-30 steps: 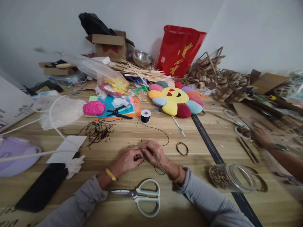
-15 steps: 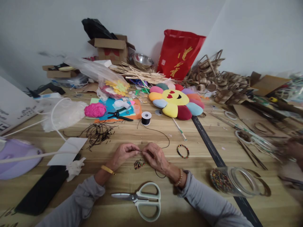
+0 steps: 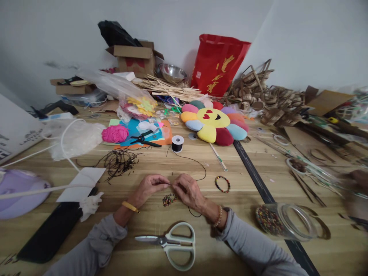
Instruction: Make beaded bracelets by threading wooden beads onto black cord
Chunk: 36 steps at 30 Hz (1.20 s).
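Observation:
My left hand point(image 3: 151, 188) and my right hand point(image 3: 188, 192) meet over the middle of the table, both closed in a pinch on a thin black cord point(image 3: 204, 168). The cord runs from a white spool point(image 3: 177, 143) behind them, and a piece of it shows below my right wrist. Just under my fingertips lies a small cluster of coloured beads point(image 3: 169, 199). A finished-looking beaded bracelet point(image 3: 222, 184) rests to the right. Nearer to me, between my forearms, scissors point(image 3: 168, 241) with pale handles lie with the blades pointing left.
At right a clear jar point(image 3: 283, 221) of beads lies on its side. Tangled black cord point(image 3: 119, 163), pliers point(image 3: 145, 140) and pink yarn point(image 3: 115, 133) sit at left. A flower cushion point(image 3: 214, 122) is behind. A blurred hand of another person point(image 3: 359, 180) shows at the right edge.
My hands keep the same pinch with hardly any movement. At the right edge, the other person's hand has shifted. The view has tilted very slightly.

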{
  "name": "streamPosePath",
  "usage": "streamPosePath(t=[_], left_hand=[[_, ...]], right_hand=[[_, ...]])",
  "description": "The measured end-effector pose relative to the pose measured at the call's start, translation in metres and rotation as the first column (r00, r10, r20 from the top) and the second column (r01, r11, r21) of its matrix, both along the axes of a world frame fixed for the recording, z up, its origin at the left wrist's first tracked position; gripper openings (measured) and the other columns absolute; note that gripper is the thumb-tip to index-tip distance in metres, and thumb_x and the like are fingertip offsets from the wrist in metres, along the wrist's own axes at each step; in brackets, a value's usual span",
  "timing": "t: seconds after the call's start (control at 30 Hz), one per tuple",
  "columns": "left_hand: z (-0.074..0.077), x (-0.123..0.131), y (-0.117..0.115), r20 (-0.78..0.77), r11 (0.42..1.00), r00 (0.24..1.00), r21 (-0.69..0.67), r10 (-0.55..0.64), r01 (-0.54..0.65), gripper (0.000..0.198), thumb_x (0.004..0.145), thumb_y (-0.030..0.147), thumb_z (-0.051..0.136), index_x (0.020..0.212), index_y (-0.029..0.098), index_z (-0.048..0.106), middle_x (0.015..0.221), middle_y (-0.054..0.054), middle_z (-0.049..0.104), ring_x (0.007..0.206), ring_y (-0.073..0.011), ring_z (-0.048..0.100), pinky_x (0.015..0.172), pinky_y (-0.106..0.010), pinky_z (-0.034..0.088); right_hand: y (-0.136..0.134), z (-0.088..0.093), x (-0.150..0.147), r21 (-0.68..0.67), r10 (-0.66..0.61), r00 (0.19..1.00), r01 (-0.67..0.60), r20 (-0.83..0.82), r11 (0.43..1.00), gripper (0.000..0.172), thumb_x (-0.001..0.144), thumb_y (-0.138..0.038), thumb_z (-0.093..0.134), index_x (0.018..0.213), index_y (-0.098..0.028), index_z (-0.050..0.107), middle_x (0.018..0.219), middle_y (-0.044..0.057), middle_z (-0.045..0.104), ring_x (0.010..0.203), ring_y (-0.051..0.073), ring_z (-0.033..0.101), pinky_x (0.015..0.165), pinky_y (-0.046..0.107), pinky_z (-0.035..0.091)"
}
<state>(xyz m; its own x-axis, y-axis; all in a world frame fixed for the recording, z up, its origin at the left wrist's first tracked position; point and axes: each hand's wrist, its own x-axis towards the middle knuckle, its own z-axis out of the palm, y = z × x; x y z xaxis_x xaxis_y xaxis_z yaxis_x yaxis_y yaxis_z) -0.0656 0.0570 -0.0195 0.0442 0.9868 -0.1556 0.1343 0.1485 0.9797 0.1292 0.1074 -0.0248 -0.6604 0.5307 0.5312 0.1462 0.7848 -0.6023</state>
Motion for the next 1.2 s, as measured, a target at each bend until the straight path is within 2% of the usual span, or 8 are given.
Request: streamPosePath(t=[0.37, 0.7, 0.9, 1.2], left_hand=[[0.0013, 0.0014, -0.0003, 0.010, 1.000, 1.000, 0.013, -0.007, 0.007, 0.022, 0.064, 0.031, 0.073, 0.076, 0.013, 0.068, 0.076, -0.005, 0.072, 0.072, -0.0179, 0.063, 0.071, -0.030, 0.050], [-0.0038, 0.0031, 0.0005, 0.007, 0.999, 1.000, 0.039, -0.012, 0.012, 0.020, 0.065, 0.029, 0.073, 0.074, 0.012, 0.069, 0.071, -0.004, 0.070, 0.069, -0.0165, 0.062, 0.068, -0.028, 0.048], [-0.0031, 0.0056, 0.0002, 0.066, 0.999, 0.998, 0.029, 0.021, -0.023, 0.021, 0.061, 0.027, 0.076, 0.070, 0.012, 0.066, 0.066, -0.001, 0.067, 0.063, -0.0141, 0.059, 0.063, -0.026, 0.046], [0.0009, 0.0068, -0.0008, 0.126, 0.999, 0.992, -0.019, 0.030, -0.028, 0.022, 0.059, 0.029, 0.077, 0.064, 0.012, 0.064, 0.055, 0.001, 0.062, 0.053, -0.0110, 0.053, 0.055, -0.023, 0.042]], right_hand=[[-0.0005, 0.0005, -0.0002, 0.006, -0.003, 1.000, 0.003, -0.003, 1.000, 0.014, 0.092, -0.022, 0.046, 0.081, -0.019, 0.054, 0.073, 0.005, 0.059, 0.070, 0.017, 0.053, 0.066, 0.029, 0.043], [0.0001, 0.0014, -0.0004, 0.005, 0.035, 0.999, -0.035, 0.013, 0.999, 0.016, 0.093, -0.022, 0.047, 0.081, -0.019, 0.056, 0.073, 0.004, 0.060, 0.071, 0.017, 0.054, 0.067, 0.029, 0.043], [-0.0008, 0.0015, -0.0015, 0.000, 0.078, 0.996, -0.078, -0.054, 0.997, 0.014, 0.094, -0.026, 0.050, 0.086, -0.018, 0.059, 0.076, 0.005, 0.062, 0.072, 0.016, 0.057, 0.069, 0.029, 0.046], [-0.0005, -0.0045, -0.0017, 0.019, 0.046, 0.996, -0.045, -0.079, 0.999, 0.015, 0.092, -0.030, 0.054, 0.084, -0.018, 0.057, 0.073, 0.004, 0.061, 0.068, 0.016, 0.055, 0.064, 0.028, 0.046]])
